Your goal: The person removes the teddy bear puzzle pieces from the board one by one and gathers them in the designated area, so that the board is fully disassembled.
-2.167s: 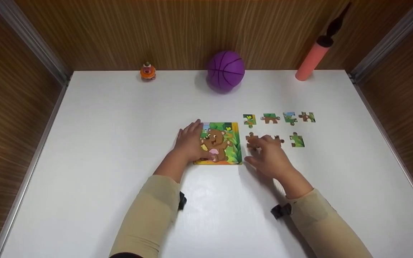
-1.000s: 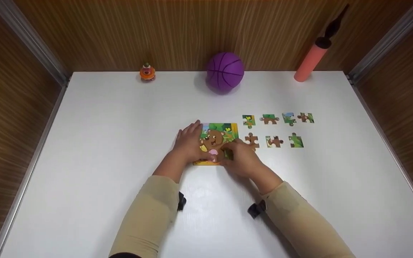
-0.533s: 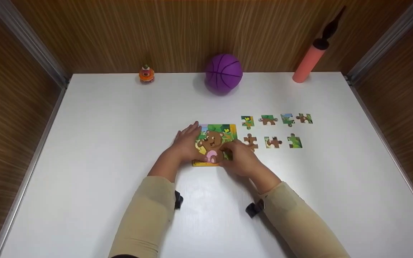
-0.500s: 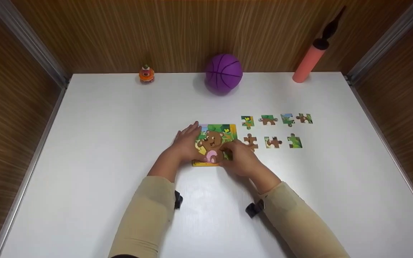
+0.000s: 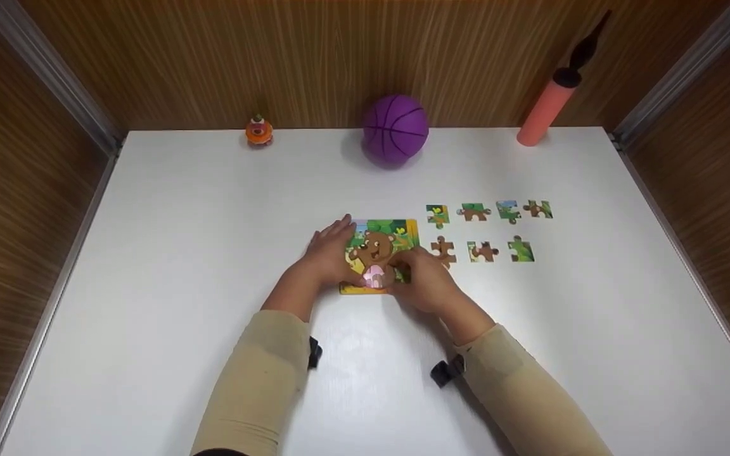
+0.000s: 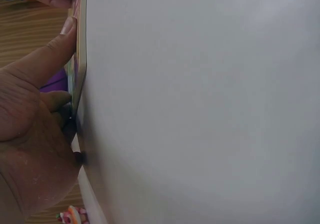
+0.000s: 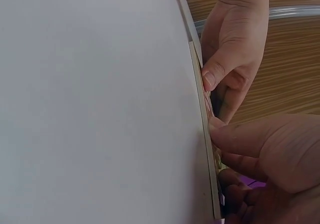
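Observation:
In the head view a square bear puzzle board lies flat on the table. My left hand rests along its left side with fingers extended, the thumb pressing near the lower edge. My right hand is over the lower right part, its thumb and curled fingers pinching at a puzzle piece with the bear's pink belly; the fingertips are partly hidden. The right wrist view shows the right thumb on the board face, close to the left thumb. Several loose puzzle pieces lie in two rows right of the board.
At the back of the white table stand a small orange toy figure, a purple ball and a pink hand pump leaning on the wood-grain wall. More wood-grain panels flank both sides.
My right hand has moved left from the loose pieces onto the board and stays there. The left thumb has shifted slightly. A bright glare now shows on the pink belly.

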Demonstrator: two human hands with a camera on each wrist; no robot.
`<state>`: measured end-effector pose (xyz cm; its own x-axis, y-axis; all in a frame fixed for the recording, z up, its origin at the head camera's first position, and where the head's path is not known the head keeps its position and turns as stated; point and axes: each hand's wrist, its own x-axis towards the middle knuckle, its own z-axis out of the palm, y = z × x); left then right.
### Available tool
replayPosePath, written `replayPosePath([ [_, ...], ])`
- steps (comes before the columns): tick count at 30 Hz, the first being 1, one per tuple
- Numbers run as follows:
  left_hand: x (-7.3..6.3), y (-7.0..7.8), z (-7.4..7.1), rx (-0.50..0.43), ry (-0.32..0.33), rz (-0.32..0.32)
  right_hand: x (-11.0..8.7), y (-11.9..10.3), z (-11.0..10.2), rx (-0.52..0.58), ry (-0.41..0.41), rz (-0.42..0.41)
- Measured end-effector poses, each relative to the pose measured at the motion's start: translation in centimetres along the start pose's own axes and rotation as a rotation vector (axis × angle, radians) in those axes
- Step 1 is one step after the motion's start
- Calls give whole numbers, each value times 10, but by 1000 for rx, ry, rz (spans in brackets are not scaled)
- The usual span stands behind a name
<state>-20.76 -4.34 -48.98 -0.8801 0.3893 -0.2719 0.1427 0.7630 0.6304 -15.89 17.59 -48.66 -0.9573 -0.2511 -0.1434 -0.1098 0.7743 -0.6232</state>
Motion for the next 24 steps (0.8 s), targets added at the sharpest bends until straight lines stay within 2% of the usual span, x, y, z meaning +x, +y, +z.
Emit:
replayPosePath([
  [4, 0, 0, 0, 1, -2, 1, -1, -2, 2, 31, 21, 9],
  [10, -1, -1, -1, 7, -1, 1, -1, -3, 5, 46, 39, -33],
  [18, 1, -2, 1, 13, -2, -2, -1, 3, 4, 19, -8, -146],
  [24, 1, 0, 2, 17, -2, -18, -2, 7, -1, -14, -49, -155],
])
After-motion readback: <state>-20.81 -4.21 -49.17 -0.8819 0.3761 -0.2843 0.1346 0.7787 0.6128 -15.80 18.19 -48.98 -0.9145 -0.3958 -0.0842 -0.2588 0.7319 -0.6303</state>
